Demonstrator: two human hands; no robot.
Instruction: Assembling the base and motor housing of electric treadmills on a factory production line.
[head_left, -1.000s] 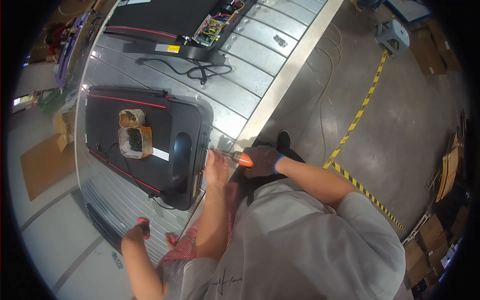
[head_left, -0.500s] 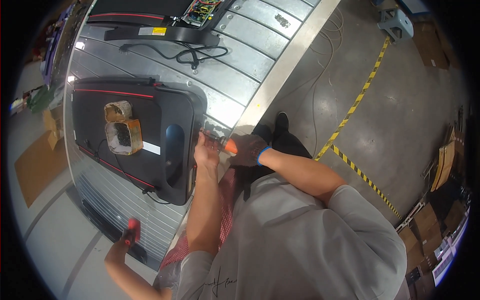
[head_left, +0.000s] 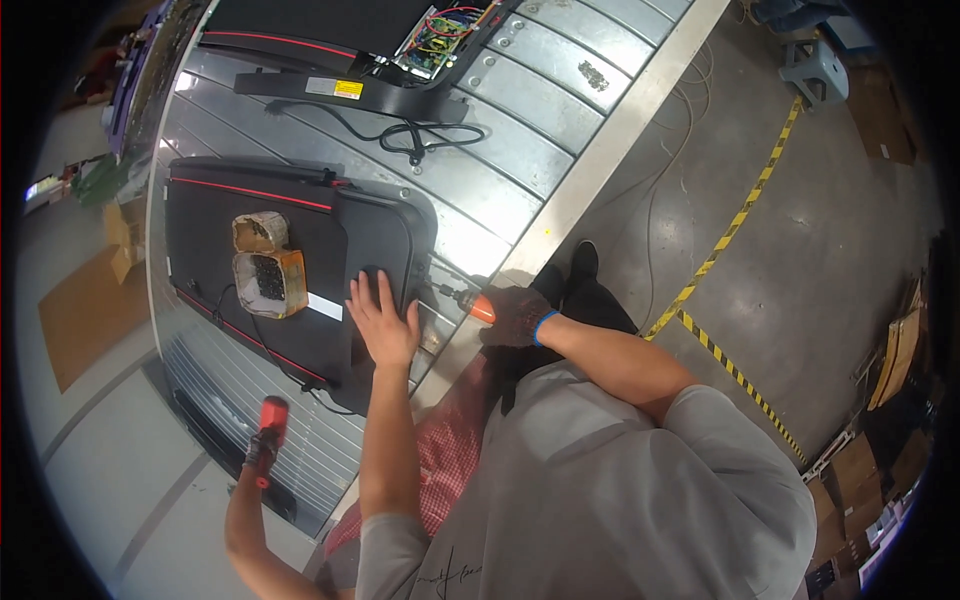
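Fingers of the gloved right hand (head_left: 515,314) clamp the orange driver (head_left: 483,308), its long axis pointing left toward the black panel (head_left: 328,245) on the table (head_left: 520,140), the nearer left hand (head_left: 385,332) resting spread-fingered on that panel.

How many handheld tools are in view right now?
2: the orange tool in the right hand, and the red tool in a co-worker's hand. More may be hidden.

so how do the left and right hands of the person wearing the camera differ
The left hand is bare; the right hand wears a dark glove with a blue cuff. The left hand lies spread on the black panel, while the right hand is closed around an orange tool. Both extend from short grey sleeves.
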